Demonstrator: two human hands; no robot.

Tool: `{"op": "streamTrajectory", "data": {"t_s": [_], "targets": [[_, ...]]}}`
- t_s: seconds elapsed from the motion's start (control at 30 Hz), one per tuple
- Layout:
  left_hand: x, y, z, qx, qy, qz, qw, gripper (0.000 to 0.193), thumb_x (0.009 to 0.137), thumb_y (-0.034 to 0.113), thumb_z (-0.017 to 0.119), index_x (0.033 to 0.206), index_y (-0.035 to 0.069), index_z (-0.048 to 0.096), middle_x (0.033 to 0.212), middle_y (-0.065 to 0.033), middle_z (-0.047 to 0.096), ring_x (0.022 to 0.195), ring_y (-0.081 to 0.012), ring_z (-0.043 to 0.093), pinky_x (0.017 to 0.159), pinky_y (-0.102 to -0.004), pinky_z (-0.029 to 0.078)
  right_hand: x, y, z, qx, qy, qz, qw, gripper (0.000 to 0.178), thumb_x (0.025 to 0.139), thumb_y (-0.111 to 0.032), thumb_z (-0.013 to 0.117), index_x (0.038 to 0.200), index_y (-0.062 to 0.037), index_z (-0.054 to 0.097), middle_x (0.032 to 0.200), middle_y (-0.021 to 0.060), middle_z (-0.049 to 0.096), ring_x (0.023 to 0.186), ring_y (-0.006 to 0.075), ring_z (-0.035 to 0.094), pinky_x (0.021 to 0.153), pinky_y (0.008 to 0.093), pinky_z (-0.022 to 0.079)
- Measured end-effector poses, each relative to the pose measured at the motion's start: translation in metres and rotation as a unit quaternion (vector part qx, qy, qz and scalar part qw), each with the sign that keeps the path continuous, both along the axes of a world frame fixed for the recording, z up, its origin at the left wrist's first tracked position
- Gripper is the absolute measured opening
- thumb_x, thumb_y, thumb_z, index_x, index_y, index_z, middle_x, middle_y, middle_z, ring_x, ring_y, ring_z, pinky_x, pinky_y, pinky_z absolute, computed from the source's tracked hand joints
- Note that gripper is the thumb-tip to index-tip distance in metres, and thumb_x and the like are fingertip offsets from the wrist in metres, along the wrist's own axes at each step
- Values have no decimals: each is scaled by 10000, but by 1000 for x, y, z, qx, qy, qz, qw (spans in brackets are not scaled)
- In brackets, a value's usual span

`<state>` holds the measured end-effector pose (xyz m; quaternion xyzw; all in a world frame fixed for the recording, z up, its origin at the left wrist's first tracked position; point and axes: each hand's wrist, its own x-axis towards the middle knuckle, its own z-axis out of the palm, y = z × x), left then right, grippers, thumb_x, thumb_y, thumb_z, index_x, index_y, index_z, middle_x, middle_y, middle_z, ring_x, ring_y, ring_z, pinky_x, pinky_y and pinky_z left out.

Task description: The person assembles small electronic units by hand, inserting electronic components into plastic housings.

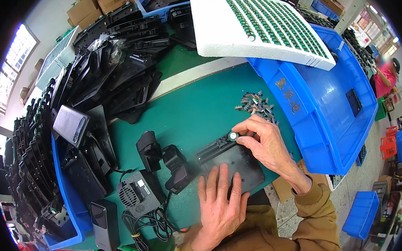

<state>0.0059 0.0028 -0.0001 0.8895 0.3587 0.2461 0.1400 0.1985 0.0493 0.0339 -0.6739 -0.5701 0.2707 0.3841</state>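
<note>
A flat black plastic panel (250, 169) with a raised channel along its far edge lies on the green tabletop in front of me. My left hand (220, 200) rests on its near side, fingers stretched out and holding nothing. At the panel's far right corner, my right hand (267, 141) pinches a small round part (233, 136) with a green rim and a pale top between thumb and forefinger. The part is at the end of the channel; whether it is seated there I cannot tell. Just beyond this hand lies a loose pile of small metal-and-plastic pieces (257, 104).
A white foam tray (265, 49) of green-and-black parts lies across a large blue bin (299, 99). Left of the panel are black bracket-like pieces (180, 170), a vented grey box (137, 196) and coiled cables (146, 228). Black plastic housings (107, 74) are heaped at far left.
</note>
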Motion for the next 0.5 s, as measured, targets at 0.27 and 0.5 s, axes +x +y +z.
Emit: {"op": "streamTrajectory", "data": {"t_s": [0.27, 0.5], "targets": [[0, 0, 0, -2, 6, -1, 1000, 520, 822, 253, 747, 1268, 14, 628, 1437, -271, 491, 1308, -472, 464, 1083, -645, 333, 5, 4, -5, 84, -55, 75, 992, 229, 824, 58, 671, 1026, -26, 740, 950, 86, 630, 860, 231, 635, 745, 334, 509], [2, -1, 2, -4, 5, -3, 1000, 520, 813, 248, 750, 1262, 14, 631, 1439, -274, 492, 1307, -471, 468, 1077, -650, 342, 5, 4, 1, -9, 61, 20, 998, 220, 809, 39, 691, 1011, -29, 745, 989, 38, 654, 862, 143, 629, 726, 283, 506]]}}
